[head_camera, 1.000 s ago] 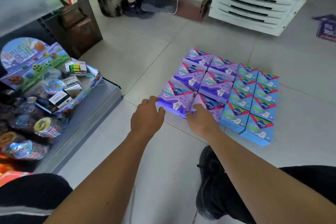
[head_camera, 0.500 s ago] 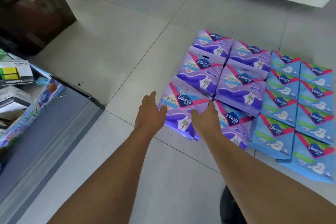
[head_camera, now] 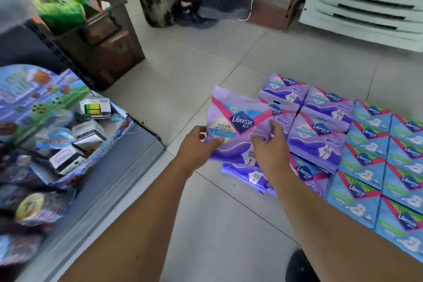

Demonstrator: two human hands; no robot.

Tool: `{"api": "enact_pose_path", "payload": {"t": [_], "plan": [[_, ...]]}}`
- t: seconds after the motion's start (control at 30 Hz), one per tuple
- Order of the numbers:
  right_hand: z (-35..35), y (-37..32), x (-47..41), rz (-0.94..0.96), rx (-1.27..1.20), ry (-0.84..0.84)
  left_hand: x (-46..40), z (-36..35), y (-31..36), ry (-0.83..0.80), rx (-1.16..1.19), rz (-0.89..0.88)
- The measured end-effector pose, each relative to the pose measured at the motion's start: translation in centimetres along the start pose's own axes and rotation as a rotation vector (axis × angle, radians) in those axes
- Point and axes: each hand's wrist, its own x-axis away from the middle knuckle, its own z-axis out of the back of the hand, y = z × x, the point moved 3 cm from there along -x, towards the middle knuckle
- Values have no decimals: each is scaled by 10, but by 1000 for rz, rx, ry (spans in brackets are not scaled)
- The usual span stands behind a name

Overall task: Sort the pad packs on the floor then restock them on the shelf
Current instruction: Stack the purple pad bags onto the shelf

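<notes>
A purple Libresse pad pack (head_camera: 238, 121) is lifted off the floor, tilted up toward me. My left hand (head_camera: 196, 149) grips its lower left edge and my right hand (head_camera: 270, 146) pinches its lower right part. Under it another purple pack (head_camera: 242, 174) lies on the tiles. Several more purple packs (head_camera: 320, 121) lie in rows to the right, and beyond them several blue packs (head_camera: 375, 167) in two columns. The grey bottom shelf (head_camera: 109, 167) runs along the left.
Boxes of toys and small cartons (head_camera: 68, 126) fill the left part of the shelf. A brown wooden cabinet (head_camera: 103, 46) stands behind it. A seated person's feet (head_camera: 206, 7) and a dark bin (head_camera: 158, 7) are at the back, a white freezer (head_camera: 366, 4) at back right.
Both hands closed on the nearest purple pack and raised it off the floor toward the left. The view tilted back up, showing the shelf and the back of the room again.
</notes>
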Motion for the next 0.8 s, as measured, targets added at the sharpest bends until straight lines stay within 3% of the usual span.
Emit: {"api": "enact_pose_path", "payload": {"t": [0.17, 0.33, 0.8], "plan": [[3, -97, 61, 247, -51, -64, 79, 84, 68, 184, 48, -87], [-8, -181, 146, 350, -139, -282, 181, 178, 105, 358, 114, -217], [-111, -330, 406, 756, -134, -740, 437, 395, 78, 824, 255, -313]]}}
